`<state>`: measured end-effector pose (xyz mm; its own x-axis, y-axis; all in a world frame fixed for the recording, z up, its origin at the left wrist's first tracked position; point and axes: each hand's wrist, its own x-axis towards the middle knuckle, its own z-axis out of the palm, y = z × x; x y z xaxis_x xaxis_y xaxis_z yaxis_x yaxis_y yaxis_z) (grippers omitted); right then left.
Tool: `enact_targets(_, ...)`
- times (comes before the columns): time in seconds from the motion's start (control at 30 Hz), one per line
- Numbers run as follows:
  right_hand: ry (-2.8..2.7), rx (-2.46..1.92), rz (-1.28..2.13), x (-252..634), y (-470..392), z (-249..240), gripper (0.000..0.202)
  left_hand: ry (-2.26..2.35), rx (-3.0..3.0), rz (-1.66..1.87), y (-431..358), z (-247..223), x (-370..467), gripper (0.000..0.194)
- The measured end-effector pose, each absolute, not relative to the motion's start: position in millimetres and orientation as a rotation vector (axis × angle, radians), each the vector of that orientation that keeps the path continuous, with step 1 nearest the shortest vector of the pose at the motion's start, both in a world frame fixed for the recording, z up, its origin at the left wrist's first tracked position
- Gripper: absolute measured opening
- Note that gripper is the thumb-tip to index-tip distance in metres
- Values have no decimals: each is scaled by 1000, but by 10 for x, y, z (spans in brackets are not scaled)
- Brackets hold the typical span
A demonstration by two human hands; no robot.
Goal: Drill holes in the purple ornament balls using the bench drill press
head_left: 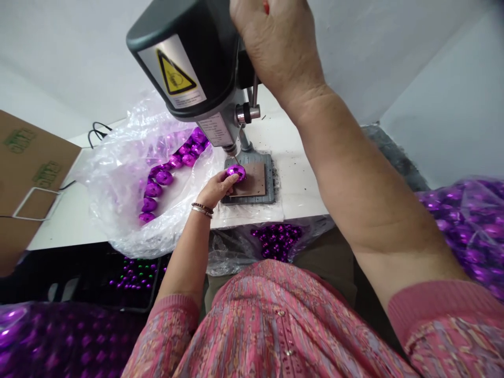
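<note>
My left hand pinches a shiny purple faceted ball with thumb and fingers. The ball rests on a brown board lying on the grey base of a small bench drill press. Just above the ball, the thin drill bit points down; whether it touches or enters the ball, I cannot tell. High up at the machine's right side, my right hand is closed round the feed lever, with a bit of red showing between the fingers. Most of that lever is hidden by the hand.
A clear plastic bag with several purple balls spreads left of the press on the white table. A cardboard box stands at far left. More bagged purple balls lie at right, lower left and below the table edge.
</note>
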<state>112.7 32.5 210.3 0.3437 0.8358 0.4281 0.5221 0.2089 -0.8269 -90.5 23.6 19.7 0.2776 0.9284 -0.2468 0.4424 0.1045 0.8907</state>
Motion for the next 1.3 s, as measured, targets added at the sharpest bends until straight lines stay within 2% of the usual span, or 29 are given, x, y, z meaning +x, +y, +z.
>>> enact_targets(0.33,-1345,-1412,352,1137,285,2097,43,1449,1737,576,227,215,-779,57)
enact_targets(0.53,-1318,-1391,397,1122,240,2114,41,1585,2025,498,218,190,-634,72)
enact_targets(0.73,-1349,-1271,358,1132,134,2008,39,1553,2018,459,218,122,-678,56)
enact_targets(0.8,-1374,-1207,335,1141,83,1939,39,1565,2038,466,217,81,-713,56)
enact_targets(1.2,-1414,-1050,257,1156,72,1793,28,1546,1944,563,135,67,-734,100)
enact_targets(1.3,-1407,-1040,249,1157,80,1780,29,1590,1911,632,126,90,-655,97)
